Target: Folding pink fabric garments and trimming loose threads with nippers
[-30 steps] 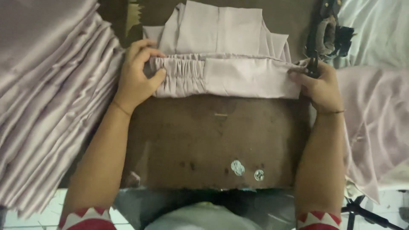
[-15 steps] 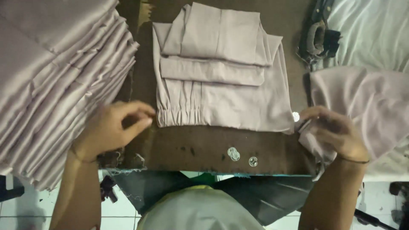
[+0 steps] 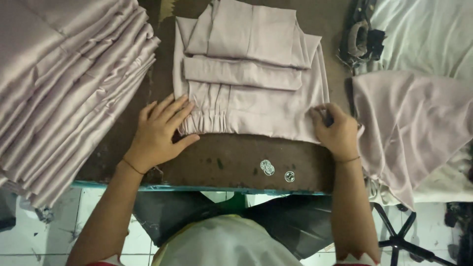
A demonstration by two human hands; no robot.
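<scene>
Left hand (image 3: 158,134) lies flat, fingers spread, on the gathered lower-left corner of the folded garment (image 3: 246,93), which sits mid-surface (image 3: 231,160). Right hand (image 3: 336,131) is at its lower-right corner, grip pinching the cloth edge. A tall stack (image 3: 64,83) of similar pale fabric lies to the left, loose cloth (image 3: 414,128) to the right, scissors (image 3: 362,42) above it.

Both hands press a folded mauve garment (image 3: 256,106) on the brown table (image 3: 231,160), the right hand (image 3: 337,130) seemingly pinching its corner.
</scene>
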